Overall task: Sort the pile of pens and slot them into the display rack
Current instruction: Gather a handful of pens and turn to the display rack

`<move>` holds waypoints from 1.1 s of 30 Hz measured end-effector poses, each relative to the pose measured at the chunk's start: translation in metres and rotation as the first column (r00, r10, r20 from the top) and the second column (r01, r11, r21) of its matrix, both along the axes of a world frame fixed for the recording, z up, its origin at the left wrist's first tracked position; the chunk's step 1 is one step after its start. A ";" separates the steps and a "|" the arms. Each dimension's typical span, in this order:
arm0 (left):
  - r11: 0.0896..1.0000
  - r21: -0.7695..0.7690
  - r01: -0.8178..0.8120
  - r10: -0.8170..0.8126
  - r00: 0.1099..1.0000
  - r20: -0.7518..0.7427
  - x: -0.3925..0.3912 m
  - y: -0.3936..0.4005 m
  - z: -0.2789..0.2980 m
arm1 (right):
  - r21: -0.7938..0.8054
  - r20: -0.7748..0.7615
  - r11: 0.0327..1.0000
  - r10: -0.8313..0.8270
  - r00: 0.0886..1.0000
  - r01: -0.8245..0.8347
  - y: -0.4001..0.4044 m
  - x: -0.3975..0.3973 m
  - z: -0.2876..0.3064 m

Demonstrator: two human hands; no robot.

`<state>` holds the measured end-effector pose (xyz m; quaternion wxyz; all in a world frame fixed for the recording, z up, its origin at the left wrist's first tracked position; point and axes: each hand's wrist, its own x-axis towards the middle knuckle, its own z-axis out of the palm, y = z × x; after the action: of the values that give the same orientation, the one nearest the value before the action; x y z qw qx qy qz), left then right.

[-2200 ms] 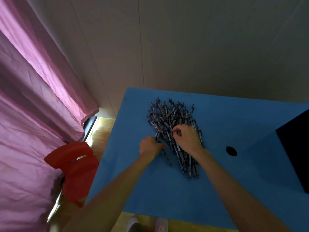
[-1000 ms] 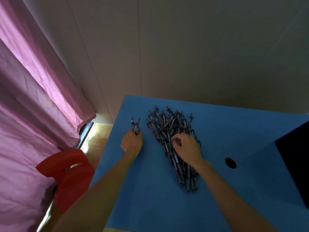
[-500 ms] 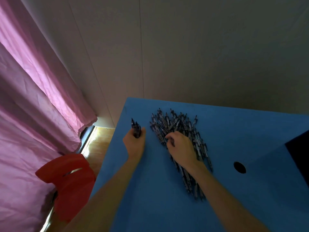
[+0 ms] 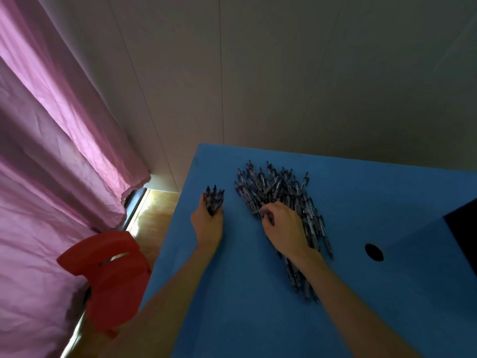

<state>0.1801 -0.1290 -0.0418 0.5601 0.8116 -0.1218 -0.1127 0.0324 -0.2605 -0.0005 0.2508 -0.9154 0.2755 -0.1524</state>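
On the blue table (image 4: 258, 293) a pile of pens (image 4: 281, 192) lies heaped near the far edge and trails back toward the person under the right forearm. The right hand (image 4: 284, 228) rests on the pile's near left side with fingers curled and the fingertips pinching at a pen. The left hand (image 4: 207, 223), well apart to the left, wraps its fingers around a small bundle of pens (image 4: 213, 200), tips pointing away; a red chair (image 4: 108, 277) stands beside a pink curtain (image 4: 51, 151)

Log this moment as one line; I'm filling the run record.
left hand: grips pen bundle | right hand: picking at pen pile | blue table | rack: unseen
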 end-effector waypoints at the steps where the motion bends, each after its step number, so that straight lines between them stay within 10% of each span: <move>1: 1.000 0.005 0.006 -0.006 1.000 0.009 0.001 0.001 -0.002 | 0.002 0.000 1.000 -0.003 1.000 0.003 0.001 -0.001 0.000; 8: 0.972 -0.158 -0.175 0.189 0.979 0.075 0.005 0.006 0.001 | 0.021 -0.001 0.999 -0.032 0.999 0.032 0.005 -0.004 0.006; 17: 0.999 0.012 -0.044 0.041 0.980 0.195 0.000 0.013 -0.003 | 0.036 0.006 0.998 -0.059 0.998 0.059 0.008 -0.009 0.003; 33: 0.999 -0.001 -0.046 0.046 0.992 -0.121 0.018 0.024 0.012 | 0.057 0.018 0.991 -0.119 0.993 0.118 0.016 -0.015 0.030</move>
<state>0.1983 -0.1049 -0.0298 0.5705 0.8048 -0.0692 -0.1484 0.0177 -0.2442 0.0294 0.2696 -0.8885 0.3308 -0.1690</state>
